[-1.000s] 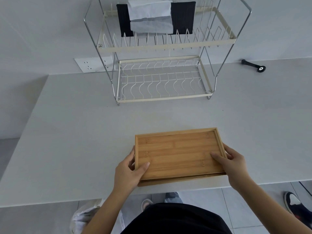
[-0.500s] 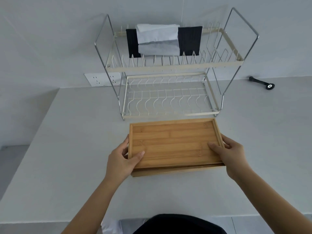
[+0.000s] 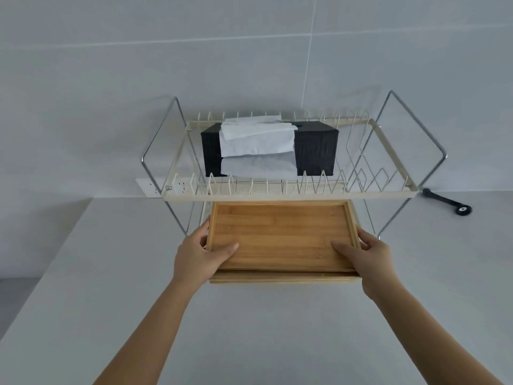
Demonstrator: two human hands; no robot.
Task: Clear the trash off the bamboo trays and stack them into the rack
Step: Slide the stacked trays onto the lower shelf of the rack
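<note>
Two stacked bamboo trays (image 3: pixel 280 234) are held level in front of the two-tier wire rack (image 3: pixel 288 194), their far edge under the rack's upper shelf. The top tray's surface is bare. My left hand (image 3: pixel 198 255) grips the left end with the thumb on top. At the right end my right hand (image 3: pixel 363 254) holds on the same way. The lower tray shows only as a front edge below the top one. The rack's lower shelf is hidden behind the trays.
A black tissue box (image 3: pixel 269 147) with white tissue draped over it sits on the rack's upper shelf. A black handle tool (image 3: pixel 447 202) lies on the white counter at the right. A wall socket strip (image 3: pixel 155 186) is behind the rack's left side.
Both hands have carried the stacked trays away from the counter's near edge toward the rack; the far edge now reaches under the upper shelf. The view has tilted up.
</note>
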